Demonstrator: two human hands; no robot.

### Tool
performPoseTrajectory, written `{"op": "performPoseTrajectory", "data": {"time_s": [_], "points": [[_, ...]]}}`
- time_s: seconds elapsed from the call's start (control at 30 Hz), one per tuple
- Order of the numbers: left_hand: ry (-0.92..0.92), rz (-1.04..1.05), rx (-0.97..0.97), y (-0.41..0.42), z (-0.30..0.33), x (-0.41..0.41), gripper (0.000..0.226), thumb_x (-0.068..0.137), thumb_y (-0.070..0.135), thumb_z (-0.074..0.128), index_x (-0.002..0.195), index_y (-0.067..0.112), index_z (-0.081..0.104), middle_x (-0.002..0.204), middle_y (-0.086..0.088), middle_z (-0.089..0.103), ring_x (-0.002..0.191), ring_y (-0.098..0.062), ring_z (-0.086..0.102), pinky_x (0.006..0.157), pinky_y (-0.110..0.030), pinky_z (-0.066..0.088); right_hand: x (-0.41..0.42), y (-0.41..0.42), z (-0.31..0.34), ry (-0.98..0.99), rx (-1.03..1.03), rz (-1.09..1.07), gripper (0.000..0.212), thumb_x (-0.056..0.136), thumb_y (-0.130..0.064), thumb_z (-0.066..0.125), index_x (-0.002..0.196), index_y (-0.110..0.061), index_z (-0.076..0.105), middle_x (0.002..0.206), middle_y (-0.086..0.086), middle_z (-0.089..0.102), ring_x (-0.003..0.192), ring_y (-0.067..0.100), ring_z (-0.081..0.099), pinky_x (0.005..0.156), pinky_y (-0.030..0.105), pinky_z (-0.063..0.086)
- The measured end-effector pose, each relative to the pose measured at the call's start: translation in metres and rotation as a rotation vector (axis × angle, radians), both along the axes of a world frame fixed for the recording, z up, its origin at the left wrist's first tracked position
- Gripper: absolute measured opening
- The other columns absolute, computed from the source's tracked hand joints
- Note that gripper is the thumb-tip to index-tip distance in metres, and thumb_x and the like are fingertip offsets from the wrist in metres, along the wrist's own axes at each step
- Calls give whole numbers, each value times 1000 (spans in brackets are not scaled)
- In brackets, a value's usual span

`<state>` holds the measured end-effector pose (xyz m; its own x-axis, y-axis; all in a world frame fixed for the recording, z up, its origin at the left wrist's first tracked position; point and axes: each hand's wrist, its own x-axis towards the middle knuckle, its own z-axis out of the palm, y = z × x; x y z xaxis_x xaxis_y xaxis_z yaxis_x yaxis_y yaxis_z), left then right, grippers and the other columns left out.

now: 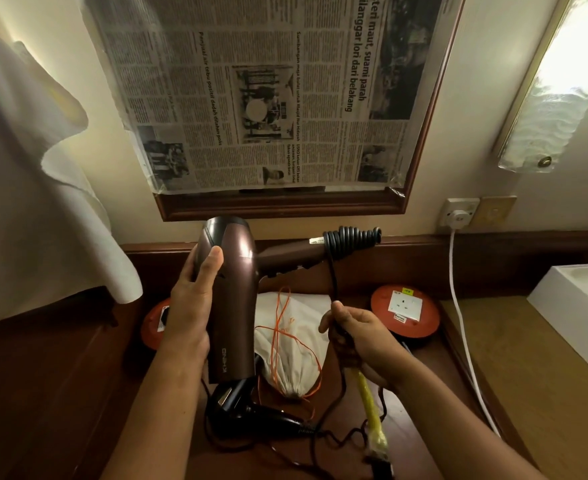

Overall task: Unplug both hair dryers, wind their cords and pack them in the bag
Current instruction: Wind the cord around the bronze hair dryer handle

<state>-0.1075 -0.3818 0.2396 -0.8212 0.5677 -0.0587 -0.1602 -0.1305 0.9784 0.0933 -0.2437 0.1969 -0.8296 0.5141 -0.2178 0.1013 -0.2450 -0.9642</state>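
Note:
My left hand (192, 299) grips the barrel of a brown hair dryer (232, 299), held up over the desk with its handle pointing right. Its black cord (351, 237) is wound in several turns around the handle's end. From there the cord runs down into my right hand (355, 337), which grips it. A black hair dryer (247, 410) lies on the desk below, its cord loose beside it. A white cloth bag (292, 344) with orange drawstrings lies behind it.
Two round orange socket reels (405, 311) sit on the dark wooden desk (78, 393), one half hidden behind my left hand. A yellow-wrapped object (372, 417) lies near my right wrist. A white cable (459, 306) hangs from a wall socket (459, 214). A newspaper-covered mirror hangs above.

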Motion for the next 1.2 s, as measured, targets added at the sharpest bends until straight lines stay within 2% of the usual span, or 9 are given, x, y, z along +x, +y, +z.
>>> {"op": "performPoseTrajectory", "data": {"time_s": [0.13, 0.37, 0.5, 0.57, 0.77, 0.93, 1.03, 1.13, 1.2], "points": [[-44, -43, -3, -1, 1, -1, 70, 65, 62, 68, 131, 42, 53, 123, 0, 64, 109, -26, 64, 87, -50, 54, -2, 11, 0, 29, -11, -27, 32, 102, -23, 39, 94, 0, 59, 61, 0, 38, 49, 12, 30, 46, 24, 26], [-79, -78, 2, -4, 4, 0, 60, 71, 58, 66, 128, 40, 57, 121, -3, 65, 107, -27, 64, 81, -46, 56, -12, 26, 5, -123, 253, -103, 46, 92, -48, 51, 63, -12, 55, 51, 2, 35, 41, 13, 27, 43, 23, 22], [-142, -112, -22, -7, 3, -3, 86, 55, 71, 77, 131, 35, 56, 129, -9, 62, 113, -31, 62, 79, -44, 56, -12, 38, 8, -240, 347, -96, 59, 83, -63, 52, 58, -10, 55, 44, 0, 37, 37, 12, 30, 41, 21, 28], [-142, -137, -25, -7, 3, -5, 87, 54, 71, 77, 130, 33, 58, 126, -9, 64, 112, -31, 63, 78, -43, 56, -11, 44, 9, -257, 340, -61, 60, 83, -65, 51, 60, -9, 56, 44, -2, 36, 37, 12, 30, 41, 21, 29], [-146, -200, -54, -8, 4, -9, 85, 55, 71, 77, 130, 35, 57, 126, -12, 63, 111, -35, 62, 83, -50, 54, -9, 67, 12, -102, 168, 59, 36, 95, -38, 50, 81, -8, 64, 56, -1, 38, 48, 11, 34, 47, 22, 32], [-119, -287, -56, -6, 4, -10, 81, 58, 68, 77, 131, 40, 53, 127, -13, 61, 111, -38, 62, 90, -57, 50, -15, 68, 24, -197, 335, -11, 31, 98, -27, 48, 83, -4, 63, 54, -3, 43, 44, 9, 38, 45, 22, 34], [-120, -302, -62, -7, 7, -9, 85, 56, 66, 78, 132, 39, 52, 128, -13, 61, 111, -37, 62, 86, -52, 53, -11, 68, 29, -284, 430, -51, 27, 98, -21, 47, 82, -4, 59, 60, 2, 43, 46, 12, 38, 44, 26, 34], [-97, -339, -59, -8, 12, -5, 72, 67, 62, 74, 132, 36, 54, 124, -13, 64, 107, -35, 64, 75, -44, 56, -5, 80, 39, -367, 441, -156, 9, 95, -7, 52, 90, -9, 60, 70, 2, 48, 61, 18, 49, 55, 27, 45], [-41, -328, -52, -7, 15, -1, 57, 76, 54, 66, 130, 39, 55, 118, -9, 67, 104, -31, 67, 75, -43, 57, -12, 97, 55, -370, 577, -173, 16, 90, -14, 63, 74, -15, 63, 70, 4, 57, 72, 29, 61, 64, 27, 55]]}}
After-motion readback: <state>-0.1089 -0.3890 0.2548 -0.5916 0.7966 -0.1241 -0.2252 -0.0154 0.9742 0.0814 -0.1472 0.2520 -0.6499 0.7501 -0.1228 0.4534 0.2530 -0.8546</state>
